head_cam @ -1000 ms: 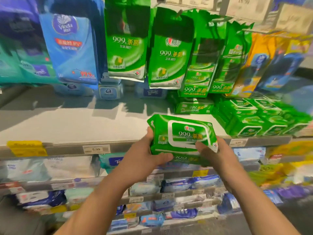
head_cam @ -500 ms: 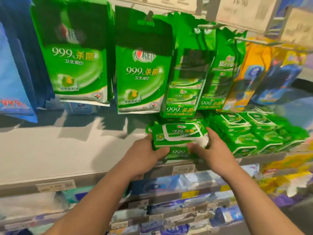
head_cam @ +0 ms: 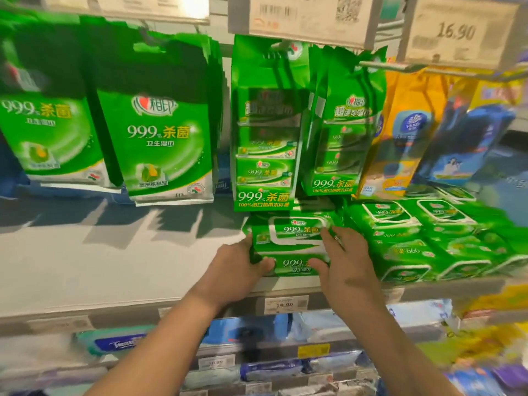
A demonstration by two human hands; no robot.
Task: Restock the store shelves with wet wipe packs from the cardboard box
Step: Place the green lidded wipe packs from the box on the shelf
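— Looking at the surface first: what carries the goods?
— A pale grey store shelf (head_cam: 100, 261), bare on its left half, with a price tag (head_cam: 285, 304) marked 19.90 on its front edge. Below it run more shelves of blue and white packs, blurred. Overhead hang price cards; one (head_cam: 457, 32) reads 16.90.

— How many hanging bags?
— Four green bags on hooks: two wide ones at left (head_cam: 43, 130) and (head_cam: 168, 147), then two narrower multi-pack bags (head_cam: 264, 155) and (head_cam: 340, 144). To their right hangs one yellow bag (head_cam: 400, 138) and one blue bag (head_cam: 463, 144).

— And lying flat?
— At right a block of green wet wipe packs (head_cam: 428, 238); I cannot count them exactly, too blurred.

— Where are the hands?
— Both are on a stack of two green wipe packs (head_cam: 294, 244) resting on the shelf, just beside that block and under the hanging multi-packs. The left hand (head_cam: 237, 270) grips the stack's left end, thumb on the lower pack's front. The right hand (head_cam: 345, 267) holds the right end, fingers (head_cam: 331, 238) spread over the top pack, thumb against the front.
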